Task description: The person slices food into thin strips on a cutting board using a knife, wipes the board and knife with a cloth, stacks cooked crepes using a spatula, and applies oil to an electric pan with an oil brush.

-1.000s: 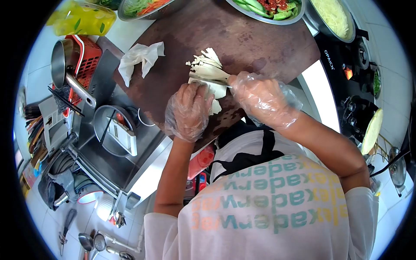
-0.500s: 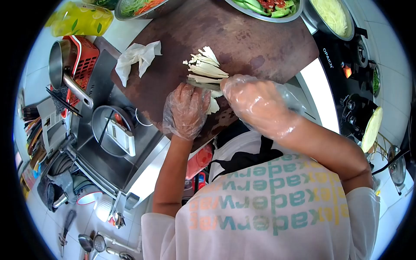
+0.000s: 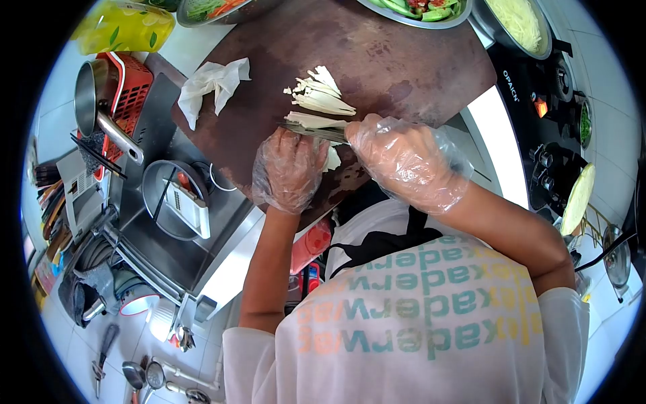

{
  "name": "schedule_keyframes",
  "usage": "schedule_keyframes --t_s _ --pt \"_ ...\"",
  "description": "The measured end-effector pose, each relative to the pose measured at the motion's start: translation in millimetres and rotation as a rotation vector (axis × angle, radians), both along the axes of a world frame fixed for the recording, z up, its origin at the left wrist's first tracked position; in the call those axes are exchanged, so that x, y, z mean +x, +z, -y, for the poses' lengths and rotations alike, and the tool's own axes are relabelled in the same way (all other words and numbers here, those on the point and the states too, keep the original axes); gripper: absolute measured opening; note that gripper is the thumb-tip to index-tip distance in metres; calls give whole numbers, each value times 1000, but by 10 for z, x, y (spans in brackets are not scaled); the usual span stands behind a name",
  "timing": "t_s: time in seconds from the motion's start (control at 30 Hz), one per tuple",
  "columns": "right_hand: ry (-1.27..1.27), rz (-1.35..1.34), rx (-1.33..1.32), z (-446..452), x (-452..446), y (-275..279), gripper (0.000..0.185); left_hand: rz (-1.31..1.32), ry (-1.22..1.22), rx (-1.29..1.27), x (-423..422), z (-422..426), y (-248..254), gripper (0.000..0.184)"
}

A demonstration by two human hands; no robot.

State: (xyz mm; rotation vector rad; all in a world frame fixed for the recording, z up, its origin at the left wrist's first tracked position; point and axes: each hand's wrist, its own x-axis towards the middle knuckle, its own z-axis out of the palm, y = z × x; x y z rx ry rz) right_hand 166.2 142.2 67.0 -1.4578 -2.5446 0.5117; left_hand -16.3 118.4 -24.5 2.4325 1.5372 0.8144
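Both my hands wear clear plastic gloves over a brown cutting board (image 3: pixel 269 60). My right hand (image 3: pixel 407 161) is closed round the handle of a knife, which its fingers hide. The knife's blade (image 3: pixel 315 130) points left, lying along my left fingertips. My left hand (image 3: pixel 288 168) has its fingers curled over a cream-coloured piece of food (image 3: pixel 332 159), holding it against the board; most of that piece is hidden. Beyond the blade lie thin cut strips (image 3: pixel 323 97) of the same pale food, loosely fanned. I cannot tell what food it is.
A crumpled white cloth or paper (image 3: pixel 214 87) lies on the board's left. A bowl of green slices (image 3: pixel 434 15) and a bowl of pale shreds (image 3: pixel 515 25) stand at the far side. The sink (image 3: pixel 222 232) is left, the black stove (image 3: pixel 528 114) right.
The blade shows more of its length now, and a strip beside it has come apart from the fanned pile. My right hand has shifted slightly; my left hand stays in place.
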Motion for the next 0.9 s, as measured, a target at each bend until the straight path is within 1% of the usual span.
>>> schedule_keyframes --t_s 0.17,0.27,0.37,0.43,0.5,0.53,0.63,0.73,0.9 --pt "2 -51 -12 -26 -57 35 12 3 -14 17 -16 -8 -8 33" --pt "-21 1 -34 -34 -138 34 11 -7 2 28 -4 -17 29 32" --pt "4 107 -50 -51 -139 -99 9 16 6 27 -6 -17 42 32" --pt "-33 69 -21 -73 -83 -150 9 40 -11 60 7 -42 64 32" --pt "-78 23 -29 -84 -28 -169 9 77 -22 10 -28 -12 71 35" --pt "-71 13 -19 -83 -18 -163 9 92 -26 -14 -47 -7 72 36" --pt "-46 -2 -4 -47 -22 -102 10 12 -8 14 -21 -21 109 31" --pt "-10 11 2 8 -40 19 11 -50 18 -2 -40 39 11 32" --pt "0 -12 28 10 -66 6 12 3 -26 3 -50 12 -25 33"
